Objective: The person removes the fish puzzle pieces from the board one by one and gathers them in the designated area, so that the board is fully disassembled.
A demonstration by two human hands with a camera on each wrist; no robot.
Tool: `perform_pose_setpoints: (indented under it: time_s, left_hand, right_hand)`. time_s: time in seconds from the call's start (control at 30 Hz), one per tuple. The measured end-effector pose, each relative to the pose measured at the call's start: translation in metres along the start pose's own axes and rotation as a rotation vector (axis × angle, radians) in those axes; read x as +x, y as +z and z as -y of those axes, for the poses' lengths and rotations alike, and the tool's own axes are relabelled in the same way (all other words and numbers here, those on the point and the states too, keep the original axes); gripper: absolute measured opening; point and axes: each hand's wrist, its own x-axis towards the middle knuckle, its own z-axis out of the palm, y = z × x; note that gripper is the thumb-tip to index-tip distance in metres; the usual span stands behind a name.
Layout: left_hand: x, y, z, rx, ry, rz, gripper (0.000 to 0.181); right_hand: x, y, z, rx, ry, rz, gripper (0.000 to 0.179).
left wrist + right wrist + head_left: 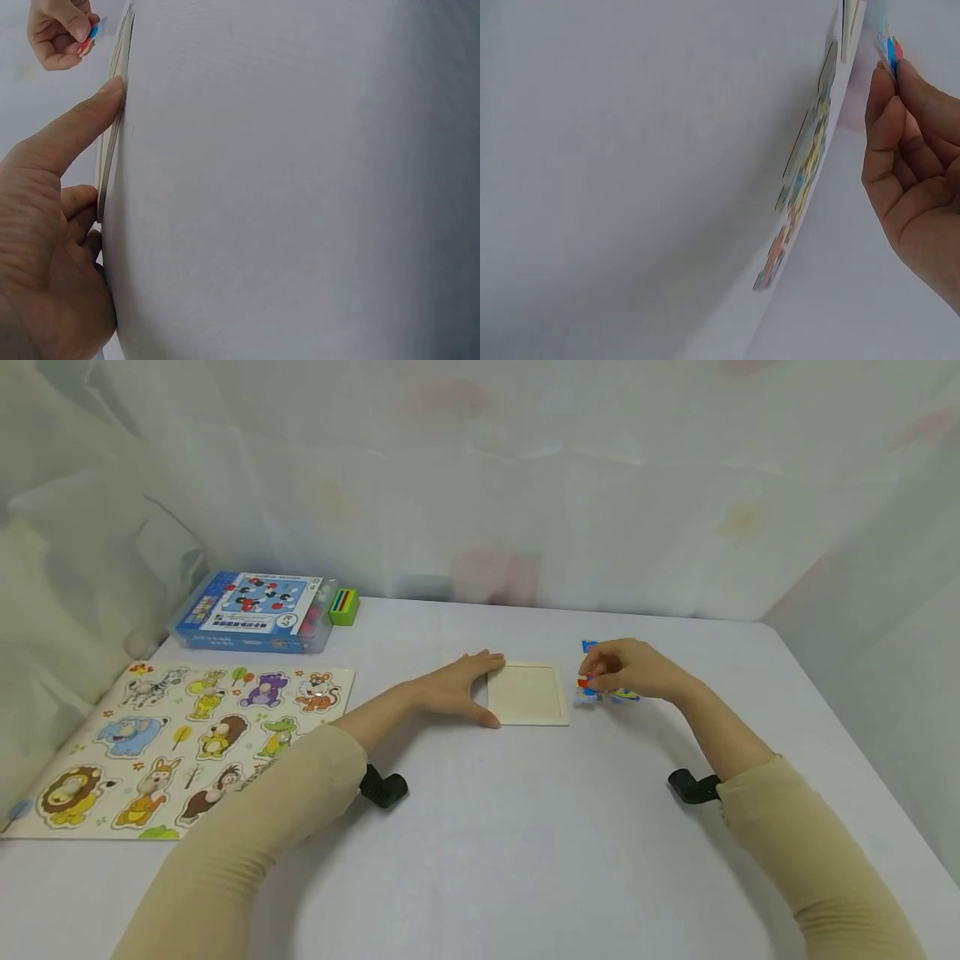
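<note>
A small, square, pale wooden puzzle tray (528, 695) with a raised rim lies flat at the middle of the table. My left hand (453, 686) is spread along its left side, the thumb at the near edge and the fingers at the far corner. In the left wrist view, the thumb (82, 124) lies straight against the tray's rim. To the right of the tray, my right hand (633, 668) pinches a red and blue puzzle piece (890, 54) between thumb and fingertips. Several colourful pieces (802, 169) lie on the table beneath that hand, partly hidden by it.
At the left lies a large animal puzzle board (251, 727) with knobs, partly under my left forearm. Behind it stand a blue-lidded clear box (255, 610) and a small green block (344, 607) with coloured stripes. White curtains (525, 485) surround the table.
</note>
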Motion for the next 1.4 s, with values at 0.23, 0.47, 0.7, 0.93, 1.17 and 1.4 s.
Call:
perform_pose_setpoints:
  time_s: [0.23,0.47,0.7,0.93,1.17,1.4]
  left_hand:
    - [0.000,0.000,-0.001,0.001,0.009,0.002,0.108]
    - [0.000,0.001,-0.001,0.012,-0.002,0.001,0.109]
    - [0.000,0.001,0.000,0.015,-0.022,0.006,0.108]
    - [0.000,0.001,0.000,0.013,0.002,0.001,0.108]
    - [0.001,0.001,0.001,0.019,-0.012,0.006,0.109]
    - [-0.001,0.000,0.000,0.016,-0.016,0.005,0.107]
  right_hand:
    - [-0.016,-0.015,-0.019,-0.020,0.056,-0.037,0.020]
    - [-0.030,-0.028,-0.043,0.011,0.092,-0.070,0.025]
    - [-0.038,-0.035,-0.058,0.001,0.121,-0.086,0.029]
    - [-0.042,-0.038,-0.066,-0.021,0.174,-0.092,0.032]
    - [-0.039,-0.038,-0.076,-0.039,0.209,-0.093,0.034]
    - [-0.036,-0.037,-0.076,-0.039,0.230,-0.081,0.029]
